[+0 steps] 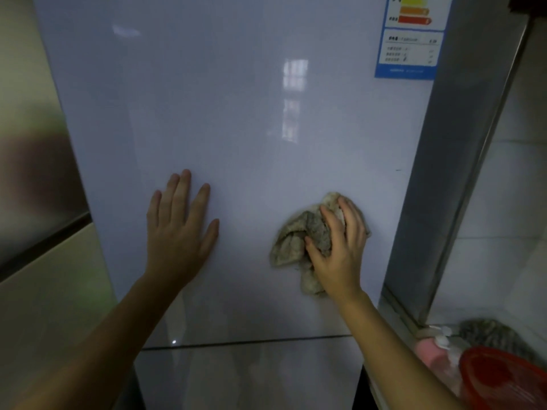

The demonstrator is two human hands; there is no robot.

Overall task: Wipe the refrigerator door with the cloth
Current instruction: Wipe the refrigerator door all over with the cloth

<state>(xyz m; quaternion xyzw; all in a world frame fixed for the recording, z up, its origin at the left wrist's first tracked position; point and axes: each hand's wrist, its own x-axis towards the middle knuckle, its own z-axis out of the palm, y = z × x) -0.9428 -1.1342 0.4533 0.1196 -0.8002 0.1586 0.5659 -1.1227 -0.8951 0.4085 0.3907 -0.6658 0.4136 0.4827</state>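
One refrigerator door (236, 128), glossy white, fills the view. One cloth (296, 241), beige-grey and bunched, lies against the lower right part of the door, near its right edge. The cloth's long axis runs roughly up-down the door, leaning a little. Its upper end shows above the fingertips, one loose tail points down below the palm, and a fold sticks out to the left.

Two bare hands. The right grip (340, 247) has its fingers curled over the cloth, clutching it and pressing it to the door. The left grip (180, 229) holds nothing: palm flat on the door, fingers straight, pointing up, well apart from the cloth.

One blue-edged energy label (411, 39) sits at the door's top right. One seam runs across below the hands, with a second panel (251, 377) under it. At lower right are one red basin (503, 377), one pink bottle (429, 353) and one grey fuzzy bundle (491, 332), blurred.
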